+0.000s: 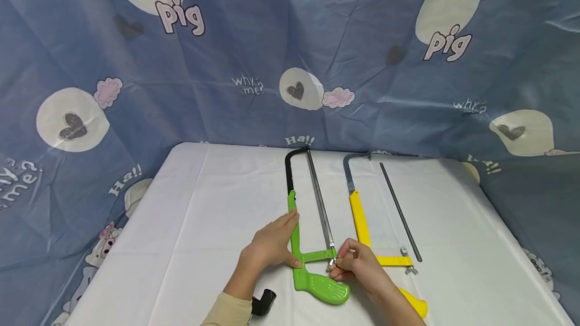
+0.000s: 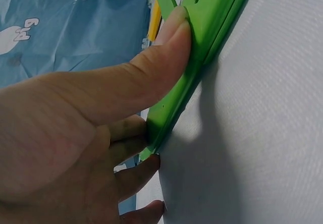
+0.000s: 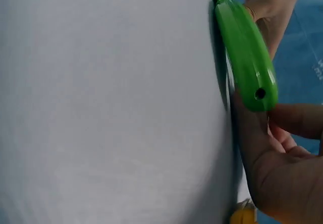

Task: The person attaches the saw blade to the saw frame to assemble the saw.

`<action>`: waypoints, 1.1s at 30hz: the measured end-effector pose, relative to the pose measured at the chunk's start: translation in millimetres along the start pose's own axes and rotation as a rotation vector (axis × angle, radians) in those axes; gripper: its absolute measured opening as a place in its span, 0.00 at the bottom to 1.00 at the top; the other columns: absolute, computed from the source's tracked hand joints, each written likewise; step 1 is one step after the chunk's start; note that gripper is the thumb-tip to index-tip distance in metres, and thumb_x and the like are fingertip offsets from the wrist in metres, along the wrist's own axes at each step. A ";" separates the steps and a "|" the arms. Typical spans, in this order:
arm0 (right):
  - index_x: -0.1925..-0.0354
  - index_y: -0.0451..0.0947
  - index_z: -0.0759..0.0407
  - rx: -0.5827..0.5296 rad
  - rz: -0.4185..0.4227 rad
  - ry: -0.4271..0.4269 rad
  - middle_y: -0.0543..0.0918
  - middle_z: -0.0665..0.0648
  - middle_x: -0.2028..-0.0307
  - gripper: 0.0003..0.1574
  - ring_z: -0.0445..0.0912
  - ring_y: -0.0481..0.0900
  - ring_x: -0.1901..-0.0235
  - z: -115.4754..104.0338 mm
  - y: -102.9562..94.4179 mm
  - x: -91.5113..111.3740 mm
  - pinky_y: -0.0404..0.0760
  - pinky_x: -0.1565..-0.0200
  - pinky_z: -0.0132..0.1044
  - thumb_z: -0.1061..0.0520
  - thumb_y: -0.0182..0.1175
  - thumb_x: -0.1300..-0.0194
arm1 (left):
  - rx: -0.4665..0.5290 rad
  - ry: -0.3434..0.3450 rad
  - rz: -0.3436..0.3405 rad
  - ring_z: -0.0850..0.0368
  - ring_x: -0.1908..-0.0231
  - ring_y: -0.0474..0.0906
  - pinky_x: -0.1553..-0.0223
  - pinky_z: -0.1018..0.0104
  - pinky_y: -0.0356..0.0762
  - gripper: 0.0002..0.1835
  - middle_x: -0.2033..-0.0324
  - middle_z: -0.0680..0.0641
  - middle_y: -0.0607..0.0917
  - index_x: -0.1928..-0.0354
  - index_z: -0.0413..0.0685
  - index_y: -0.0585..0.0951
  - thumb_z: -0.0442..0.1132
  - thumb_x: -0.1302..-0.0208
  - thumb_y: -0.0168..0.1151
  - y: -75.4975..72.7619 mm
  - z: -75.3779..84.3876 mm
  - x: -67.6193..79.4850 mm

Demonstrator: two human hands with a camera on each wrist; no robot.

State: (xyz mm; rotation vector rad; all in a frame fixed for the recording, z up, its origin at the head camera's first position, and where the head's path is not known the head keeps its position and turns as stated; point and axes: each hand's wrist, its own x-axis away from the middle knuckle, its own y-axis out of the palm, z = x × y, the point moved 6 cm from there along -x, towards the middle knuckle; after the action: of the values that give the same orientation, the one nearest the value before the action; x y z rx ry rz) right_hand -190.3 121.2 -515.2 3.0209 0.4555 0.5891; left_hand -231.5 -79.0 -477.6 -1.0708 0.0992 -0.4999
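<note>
A green-handled hacksaw (image 1: 327, 290) with a black front frame lies on the white-covered table. Its grey blade (image 1: 319, 200) runs along the right side of the frame. My left hand (image 1: 272, 243) holds the green frame above the handle, thumb (image 2: 176, 37) on its face and fingertips at its edge. At the lower end of the blade, my right hand (image 1: 362, 268) pinches the wing nut (image 1: 332, 262) between thumb and fingers. In the right wrist view the green handle (image 3: 247, 52) partly hides those fingers and covers the nut.
A yellow hacksaw (image 1: 359, 218) lies to the right, partly under the right forearm, with its own wing nut (image 1: 411, 269). Beyond it rests a loose blade (image 1: 401, 213). A black curved handle (image 1: 264, 303) sits by the left sleeve. Blue printed cloth (image 1: 254, 39) hangs behind the table.
</note>
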 end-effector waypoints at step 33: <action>0.80 0.75 0.56 1.691 0.483 -0.604 0.77 0.53 0.83 0.11 0.43 0.66 0.88 -41.3 61.2 14.7 0.66 0.86 0.37 0.66 0.69 0.55 | -0.012 0.006 0.008 0.43 0.24 0.57 0.29 0.42 0.64 0.62 0.23 0.44 0.57 0.24 0.42 0.60 0.55 0.62 0.82 -0.1 -0.5 0.1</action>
State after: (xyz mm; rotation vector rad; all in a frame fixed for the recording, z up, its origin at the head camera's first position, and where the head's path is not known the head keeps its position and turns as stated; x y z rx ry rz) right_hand -175.6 65.8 -466.4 4.4098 0.1275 -1.5981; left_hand -231.7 -79.5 -477.7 -1.0807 0.1123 -0.4955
